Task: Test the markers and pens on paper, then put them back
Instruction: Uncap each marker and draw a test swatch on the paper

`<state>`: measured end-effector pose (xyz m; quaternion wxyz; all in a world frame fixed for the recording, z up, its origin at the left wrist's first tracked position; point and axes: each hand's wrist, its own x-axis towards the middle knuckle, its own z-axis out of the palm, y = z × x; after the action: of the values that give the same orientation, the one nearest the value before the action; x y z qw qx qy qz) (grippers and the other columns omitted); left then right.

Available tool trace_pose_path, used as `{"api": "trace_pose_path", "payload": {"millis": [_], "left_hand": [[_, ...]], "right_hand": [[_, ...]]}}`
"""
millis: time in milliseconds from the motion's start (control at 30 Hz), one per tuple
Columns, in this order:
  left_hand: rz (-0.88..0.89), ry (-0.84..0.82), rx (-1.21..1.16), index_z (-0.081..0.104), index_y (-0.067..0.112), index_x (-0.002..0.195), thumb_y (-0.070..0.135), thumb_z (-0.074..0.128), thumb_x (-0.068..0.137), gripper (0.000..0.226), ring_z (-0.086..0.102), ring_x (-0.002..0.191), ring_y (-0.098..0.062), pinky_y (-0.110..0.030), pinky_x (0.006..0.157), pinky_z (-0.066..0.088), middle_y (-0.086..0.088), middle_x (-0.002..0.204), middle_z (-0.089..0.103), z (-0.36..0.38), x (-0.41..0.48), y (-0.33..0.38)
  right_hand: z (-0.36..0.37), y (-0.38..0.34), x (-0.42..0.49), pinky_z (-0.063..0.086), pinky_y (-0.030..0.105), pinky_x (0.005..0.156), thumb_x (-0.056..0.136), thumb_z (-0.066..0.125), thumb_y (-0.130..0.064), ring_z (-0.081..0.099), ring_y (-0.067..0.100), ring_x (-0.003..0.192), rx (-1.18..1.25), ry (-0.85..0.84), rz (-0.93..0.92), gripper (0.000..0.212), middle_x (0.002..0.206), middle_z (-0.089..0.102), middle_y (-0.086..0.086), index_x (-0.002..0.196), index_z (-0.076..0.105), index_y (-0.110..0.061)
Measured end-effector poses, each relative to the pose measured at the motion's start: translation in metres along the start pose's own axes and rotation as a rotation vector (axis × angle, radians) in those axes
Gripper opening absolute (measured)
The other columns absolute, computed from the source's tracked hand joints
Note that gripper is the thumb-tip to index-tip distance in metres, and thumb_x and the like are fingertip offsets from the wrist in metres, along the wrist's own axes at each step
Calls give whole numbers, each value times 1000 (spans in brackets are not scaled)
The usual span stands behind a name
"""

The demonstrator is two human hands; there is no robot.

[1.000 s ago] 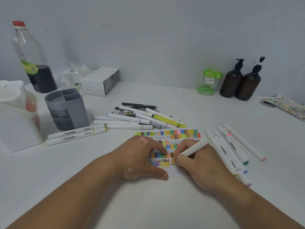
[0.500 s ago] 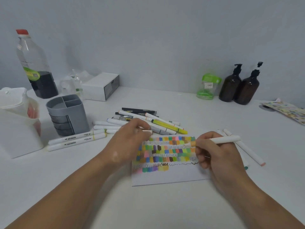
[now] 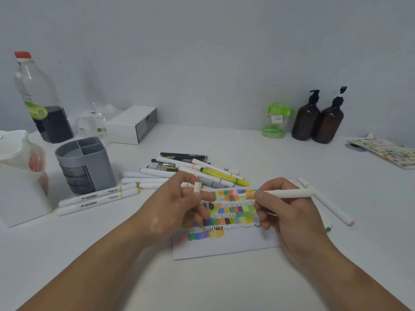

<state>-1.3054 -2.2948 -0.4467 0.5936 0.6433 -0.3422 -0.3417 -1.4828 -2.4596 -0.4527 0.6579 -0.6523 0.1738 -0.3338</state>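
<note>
White marker (image 3: 289,193), uncapped, held level in fingers of right hand (image 3: 292,221), left hand (image 3: 175,209) fingers pinching cap (image 3: 197,188)

Open table (image 3: 202,288): the near strip in front of the paper (image 3: 224,248), crossed by two forearms, and a broad bare band from the paper's right half back to the wall. Obstructions, left and centre: white container (image 3: 20,198); grey pen holder (image 3: 85,167) with two markers (image 3: 96,198) at its foot; plastic bottle (image 3: 42,102) and white box (image 3: 132,124) behind. A heap of markers and pens (image 3: 197,171) lies just behind the paper, and above it the left hand (image 3: 177,209) pinches a cap (image 3: 197,187) while the right hand (image 3: 285,216) grips a marker (image 3: 289,193). Obstructions, right: loose markers (image 3: 327,205) beside the paper; green container (image 3: 275,122) and two brown pump bottles (image 3: 318,120) at the wall; sticker sheet (image 3: 386,151) at the far edge.
</note>
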Motion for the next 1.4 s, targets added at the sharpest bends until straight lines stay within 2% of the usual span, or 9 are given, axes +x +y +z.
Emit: {"api": "trace_pose_path", "payload": {"millis": [100,233,300,467,633,833,933,1167,1400], "left_hand": [[58,-65,147,56,10,107,15,51,105,8,63,70,-20,-38,73,57,-6,102,77,4,-2,0],[132,-73,388,72,29,99,24,57,102,16,59,66,-14,-43,75,55,-3,87,74,5,-1,-2],[143,-63,418,73,36,99,28,60,100,15,59,64,-10,-36,72,54,2,75,71,6,-1,-4],[169,-60,371,74,38,101,26,62,99,17,59,61,-8,-23,68,53,10,67,69,8,-1,-4],[199,-56,351,77,31,103,24,62,99,17,60,60,-8,-19,68,52,5,66,68,7,-2,-3],[214,-88,328,78,34,105,24,61,100,20,61,62,-9,-23,70,55,4,68,68,7,-2,-2],[210,-104,321,78,35,104,26,61,100,19,62,63,-14,-30,72,57,1,70,69,10,-3,-4],[183,-107,182,79,21,100,16,62,98,17,60,61,-18,-29,64,53,-9,71,68,12,-3,-3],[227,-90,205,79,24,100,16,64,98,18,57,57,-12,-24,62,52,2,65,66,9,-4,-3]], "right_hand": [[1,-2,-1,47,25,47,76,78,-22,57,18,56,-3,-26,-13,7,64,62,11,77,72,-20],[3,-4,-3,48,26,47,76,72,-14,59,18,58,69,-73,-2,6,68,66,12,80,73,-17],[3,-4,-4,48,25,47,76,69,-11,59,18,57,74,-88,-1,8,68,67,13,78,74,-17],[6,-3,-4,49,26,49,74,73,-16,60,19,57,20,-121,-12,4,69,69,14,78,74,-17],[6,-4,-5,50,26,49,67,77,-28,62,19,58,43,-129,-10,18,70,69,14,81,74,-17],[7,-5,-5,50,25,50,75,74,-14,61,19,58,61,-120,15,5,70,69,15,80,75,-15],[9,-5,-8,51,27,52,71,79,-23,63,22,60,7,-125,15,15,70,68,19,83,77,-15],[12,-6,-9,54,25,56,76,78,-20,66,20,62,-11,-106,67,13,72,72,13,86,80,-14],[14,-6,-8,54,26,56,69,89,-22,65,22,63,-15,-111,64,23,73,72,15,88,80,-12]]}}
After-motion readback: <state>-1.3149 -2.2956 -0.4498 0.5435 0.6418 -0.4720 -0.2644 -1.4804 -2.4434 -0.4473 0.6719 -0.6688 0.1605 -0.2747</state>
